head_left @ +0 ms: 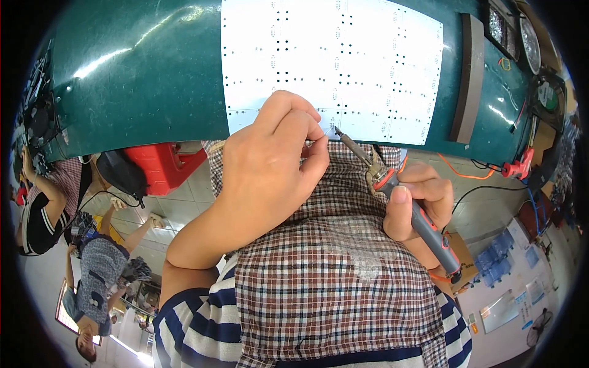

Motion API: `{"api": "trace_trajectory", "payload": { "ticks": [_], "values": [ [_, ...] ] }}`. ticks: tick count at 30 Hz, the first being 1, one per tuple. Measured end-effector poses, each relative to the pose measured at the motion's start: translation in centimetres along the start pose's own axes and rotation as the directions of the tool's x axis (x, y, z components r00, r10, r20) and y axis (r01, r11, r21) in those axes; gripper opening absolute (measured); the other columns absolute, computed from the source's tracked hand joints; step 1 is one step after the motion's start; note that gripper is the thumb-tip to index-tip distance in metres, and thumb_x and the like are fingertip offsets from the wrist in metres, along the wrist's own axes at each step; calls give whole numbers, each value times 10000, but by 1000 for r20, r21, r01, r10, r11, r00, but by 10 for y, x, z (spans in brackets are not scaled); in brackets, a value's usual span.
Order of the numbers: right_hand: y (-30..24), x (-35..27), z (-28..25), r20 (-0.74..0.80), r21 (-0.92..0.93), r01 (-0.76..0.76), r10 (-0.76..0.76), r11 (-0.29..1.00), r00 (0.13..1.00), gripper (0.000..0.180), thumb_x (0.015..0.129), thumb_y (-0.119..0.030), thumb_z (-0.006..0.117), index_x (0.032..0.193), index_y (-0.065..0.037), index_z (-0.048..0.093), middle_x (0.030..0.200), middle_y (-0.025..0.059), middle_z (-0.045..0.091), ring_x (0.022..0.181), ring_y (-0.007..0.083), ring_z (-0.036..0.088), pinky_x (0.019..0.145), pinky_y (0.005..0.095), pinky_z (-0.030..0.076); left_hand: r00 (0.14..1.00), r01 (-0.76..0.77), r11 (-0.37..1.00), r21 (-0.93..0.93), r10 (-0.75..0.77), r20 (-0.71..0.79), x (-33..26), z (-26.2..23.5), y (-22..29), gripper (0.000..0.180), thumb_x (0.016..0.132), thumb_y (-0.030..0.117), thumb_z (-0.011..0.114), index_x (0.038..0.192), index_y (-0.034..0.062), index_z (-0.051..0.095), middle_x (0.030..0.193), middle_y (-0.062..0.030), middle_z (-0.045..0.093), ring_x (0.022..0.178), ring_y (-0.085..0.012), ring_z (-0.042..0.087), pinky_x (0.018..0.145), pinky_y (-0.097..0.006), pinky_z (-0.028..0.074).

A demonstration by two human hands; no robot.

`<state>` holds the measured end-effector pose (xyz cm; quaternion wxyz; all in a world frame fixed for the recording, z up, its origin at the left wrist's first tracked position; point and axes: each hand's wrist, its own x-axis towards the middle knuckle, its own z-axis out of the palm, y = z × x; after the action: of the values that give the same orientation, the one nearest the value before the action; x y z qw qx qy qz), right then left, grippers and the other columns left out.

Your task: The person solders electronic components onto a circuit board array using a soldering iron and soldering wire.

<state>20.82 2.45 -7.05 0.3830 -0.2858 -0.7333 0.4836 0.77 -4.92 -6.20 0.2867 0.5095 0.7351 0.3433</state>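
A white circuit board panel (pixel 368 67) with rows of small dark holes lies flat on the green table. My right hand (pixel 420 202) is closed round the grey and red handle of a soldering iron (pixel 423 230). The iron's dark tip points up and left, at the board's near edge, by a group of small pads. Over the board's near left part is my left hand (pixel 270 153), its thumb and forefinger pinched together just left of the tip. A barely visible fine strand, looking like solder wire (pixel 326 134), shows at these fingertips.
The green table (pixel 147 73) spreads left of the board. On the right lie a dark brown bar (pixel 469 80), a small fan (pixel 548 97) and a red clamp-like holder (pixel 520 164). An orange cord (pixel 466 175) hangs there. A red stool (pixel 162 168) and other people stand at left.
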Motion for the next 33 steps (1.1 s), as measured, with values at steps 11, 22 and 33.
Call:
{"api": "trace_trajectory", "payload": {
  "ticks": [11,22,33],
  "values": [
    [0,2,2,28,-43,-3,4,999,1000,207,781,2,682,836,-24,484,656,81,570,500,102,488,421,246,358,996,-64,998,-22,63,-58,2,7,-2,160,727,-25,702,754,29,554,915,-47,570,555,-140,610,479,-265,474],
    [-1,2,-2,70,-44,-12,15,999,997,203,784,24,655,851,-17,468,672,97,559,512,105,470,445,247,365,998,63,998,14,-62,-6,2,-18,7,93,784,-29,690,833,13,624,976,-56,611,561,-78,559,491,-192,412],
    [-5,23,-2,-50,-31,-29,27,999,998,206,834,-31,611,852,-45,406,680,79,525,545,76,383,498,238,324,953,180,948,-264,-234,-192,22,-46,-7,80,867,-9,658,889,-61,601,1076,-120,621,623,-56,583,568,-180,518]
  ]
}}
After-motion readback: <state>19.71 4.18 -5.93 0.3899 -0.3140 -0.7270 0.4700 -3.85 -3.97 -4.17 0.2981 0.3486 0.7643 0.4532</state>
